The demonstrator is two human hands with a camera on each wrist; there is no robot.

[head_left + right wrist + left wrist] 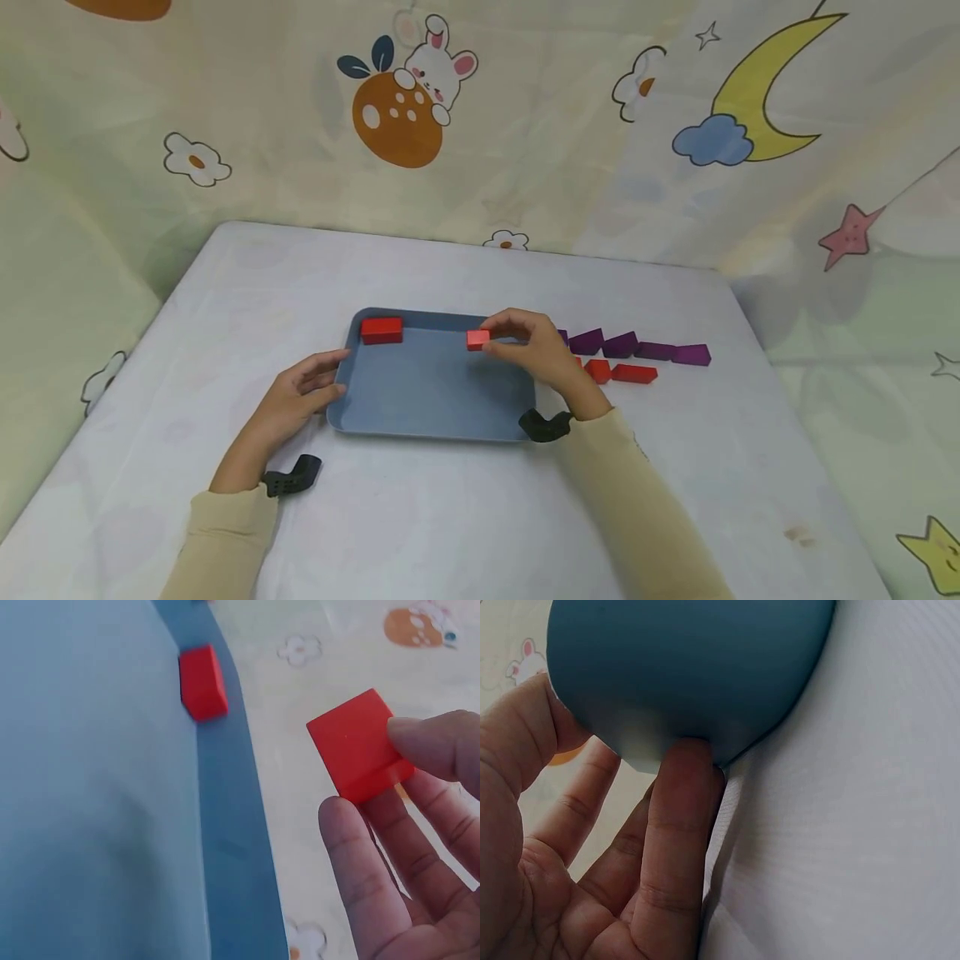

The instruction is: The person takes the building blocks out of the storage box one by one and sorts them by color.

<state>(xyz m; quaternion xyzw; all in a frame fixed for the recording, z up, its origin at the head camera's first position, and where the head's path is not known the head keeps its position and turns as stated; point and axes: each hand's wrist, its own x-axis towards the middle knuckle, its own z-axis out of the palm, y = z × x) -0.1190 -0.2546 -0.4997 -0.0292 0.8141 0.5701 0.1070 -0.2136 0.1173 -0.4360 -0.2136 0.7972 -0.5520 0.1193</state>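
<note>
My right hand [536,346] pinches a small red block [477,340] between thumb and fingers, held above the far right part of the blue-grey tray [427,392]. In the right wrist view, the block [356,742] shows a square face, with the thumb on one side and fingertips beneath. At the tray's left side, my left hand [300,396] touches the edge with spread, fairly straight fingers. Up close in the left wrist view, a fingertip [682,769] presses against the tray's outer wall [690,667]. Inside the tray's far left corner lies a red rectangular block [382,331].
Right of the tray, several purple blocks [655,351] form a row. Red blocks [634,374] lie in front of that row, partly hidden by my right hand and wrist. A white cloth covers the table [420,517]; a patterned curtain [525,125] hangs behind it.
</note>
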